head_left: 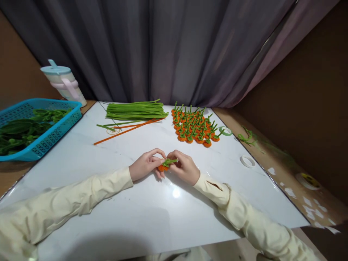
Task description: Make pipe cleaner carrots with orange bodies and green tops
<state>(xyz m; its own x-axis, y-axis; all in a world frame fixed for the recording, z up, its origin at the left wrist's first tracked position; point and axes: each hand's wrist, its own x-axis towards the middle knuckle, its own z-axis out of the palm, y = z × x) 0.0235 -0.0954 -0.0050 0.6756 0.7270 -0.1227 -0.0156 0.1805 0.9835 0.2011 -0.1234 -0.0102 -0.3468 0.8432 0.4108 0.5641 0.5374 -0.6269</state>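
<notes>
My left hand (145, 165) and my right hand (184, 167) meet at the middle of the white table (136, 203). Between them is a small orange pipe-cleaner piece with a green stem (166, 165). Both hands pinch it, the left on the orange part, the right on the green stem. Their fingers are curled close together. Further back lies a group of several finished orange pieces with green stems (194, 125).
A bundle of green pipe cleaners (134, 110) and loose orange ones (125, 131) lie at the back. A blue basket (63, 125) with green leaves sits left, beside a lidded cup (63, 81). Tape rolls (247, 161) lie right. A dark curtain hangs behind.
</notes>
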